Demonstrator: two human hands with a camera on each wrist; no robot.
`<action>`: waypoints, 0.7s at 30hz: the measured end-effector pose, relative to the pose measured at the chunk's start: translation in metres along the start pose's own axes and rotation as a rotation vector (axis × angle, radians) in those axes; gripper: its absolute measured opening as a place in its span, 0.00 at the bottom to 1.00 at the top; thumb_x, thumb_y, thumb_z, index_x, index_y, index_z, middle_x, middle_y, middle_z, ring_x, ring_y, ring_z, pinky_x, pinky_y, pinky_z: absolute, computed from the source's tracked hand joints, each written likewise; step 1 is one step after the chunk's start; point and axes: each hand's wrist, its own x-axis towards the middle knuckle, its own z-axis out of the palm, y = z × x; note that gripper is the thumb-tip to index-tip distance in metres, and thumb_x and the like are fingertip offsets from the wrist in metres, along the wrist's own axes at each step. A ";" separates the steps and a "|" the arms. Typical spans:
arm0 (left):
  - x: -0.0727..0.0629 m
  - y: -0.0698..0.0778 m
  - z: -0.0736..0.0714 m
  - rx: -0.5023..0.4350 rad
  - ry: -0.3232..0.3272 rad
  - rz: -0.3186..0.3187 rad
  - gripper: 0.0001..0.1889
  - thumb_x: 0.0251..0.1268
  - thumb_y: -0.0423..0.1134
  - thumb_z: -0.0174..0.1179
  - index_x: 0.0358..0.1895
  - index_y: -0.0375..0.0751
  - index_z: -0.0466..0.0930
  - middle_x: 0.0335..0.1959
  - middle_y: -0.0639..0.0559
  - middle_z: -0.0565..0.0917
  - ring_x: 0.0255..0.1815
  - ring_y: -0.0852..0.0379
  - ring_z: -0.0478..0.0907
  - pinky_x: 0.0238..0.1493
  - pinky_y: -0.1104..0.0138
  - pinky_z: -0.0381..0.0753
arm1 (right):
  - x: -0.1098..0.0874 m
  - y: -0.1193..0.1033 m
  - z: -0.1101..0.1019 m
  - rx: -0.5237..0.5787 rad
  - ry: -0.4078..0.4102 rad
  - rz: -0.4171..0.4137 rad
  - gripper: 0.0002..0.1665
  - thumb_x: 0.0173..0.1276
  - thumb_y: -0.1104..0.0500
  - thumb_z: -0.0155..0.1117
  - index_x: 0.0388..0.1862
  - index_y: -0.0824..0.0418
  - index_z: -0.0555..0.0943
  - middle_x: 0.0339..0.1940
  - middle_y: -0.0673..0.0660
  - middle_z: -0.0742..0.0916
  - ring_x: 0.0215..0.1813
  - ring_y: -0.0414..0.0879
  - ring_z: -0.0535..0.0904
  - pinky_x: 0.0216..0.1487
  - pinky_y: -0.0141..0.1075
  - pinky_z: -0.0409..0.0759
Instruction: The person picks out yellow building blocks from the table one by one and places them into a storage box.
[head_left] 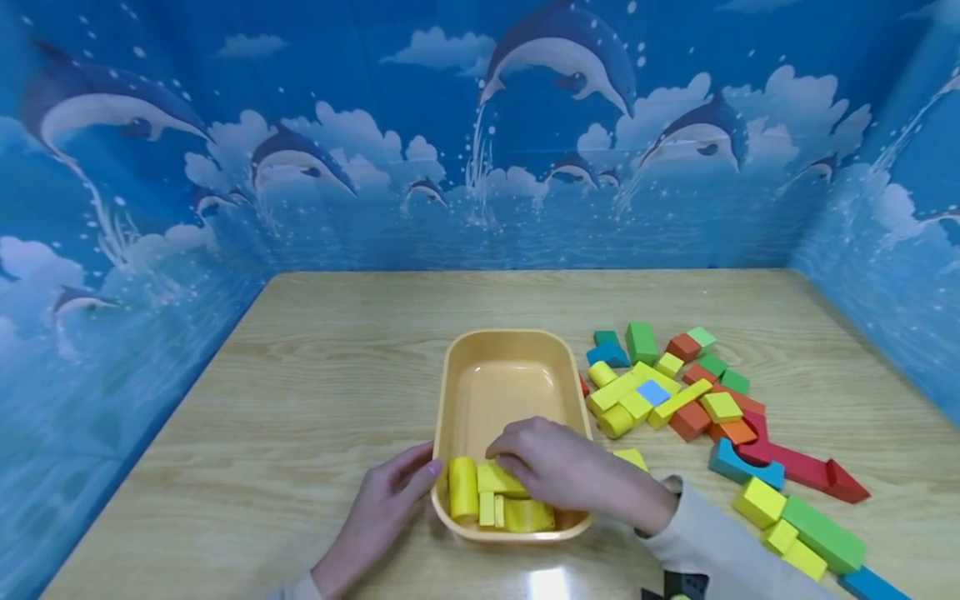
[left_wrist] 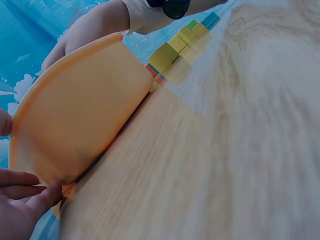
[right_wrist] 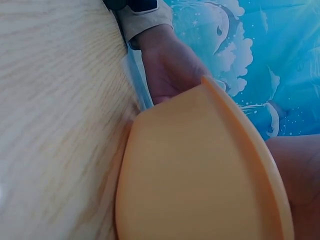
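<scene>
A peach plastic tray [head_left: 517,335] stands on the table, yellow wooden blocks gathered at its near end. Inside it my right hand [head_left: 555,462] reaches down from the right, fingers bent over a yellow block [head_left: 495,478] that they pinch; part of the grip is hidden under the hand. Beside that block lie a yellow cylinder [head_left: 462,487], a curved yellow block [head_left: 528,515] and two small narrow ones. My left hand [head_left: 386,500] rests against the tray's left side with loose fingers. The left wrist view shows its fingertips [left_wrist: 50,196] close to the tray's outer wall [left_wrist: 85,110].
Right of the tray spreads a loose pile of coloured blocks, among them a green block [head_left: 641,342], a blue arch [head_left: 742,467] and a red triangle [head_left: 847,482]. Nearer me lies a long green block [head_left: 823,533]. A dolphin-print curtain [head_left: 450,167] encloses the table [head_left: 300,375].
</scene>
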 end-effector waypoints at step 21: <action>0.002 -0.002 0.001 -0.008 0.007 0.038 0.23 0.70 0.46 0.57 0.59 0.33 0.76 0.58 0.39 0.79 0.60 0.46 0.76 0.61 0.57 0.75 | 0.018 -0.003 0.007 0.065 -0.103 0.052 0.14 0.76 0.58 0.52 0.51 0.61 0.82 0.46 0.50 0.85 0.49 0.39 0.78 0.56 0.37 0.78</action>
